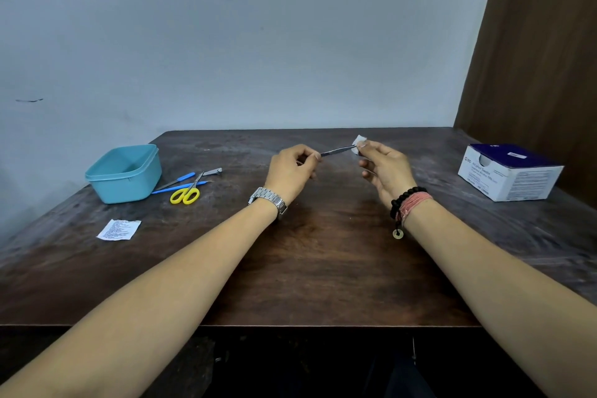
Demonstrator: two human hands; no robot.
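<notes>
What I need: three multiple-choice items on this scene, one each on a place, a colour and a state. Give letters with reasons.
1. Where does the alcohol swab box stand on the table?
A. far right
B. far left
C. middle

2. What colour are the handles of the scissors?
A. red
B. yellow
C. black

3. What does the right hand do?
A. lies flat
B. pinches the white pad
C. makes an empty fist

1 A: the box sits near the right edge.
2 B: yellow loops lie beside the teal tub.
3 B: thumb and finger hold the pad at the tip of the metal tool, which the left hand holds.
</notes>
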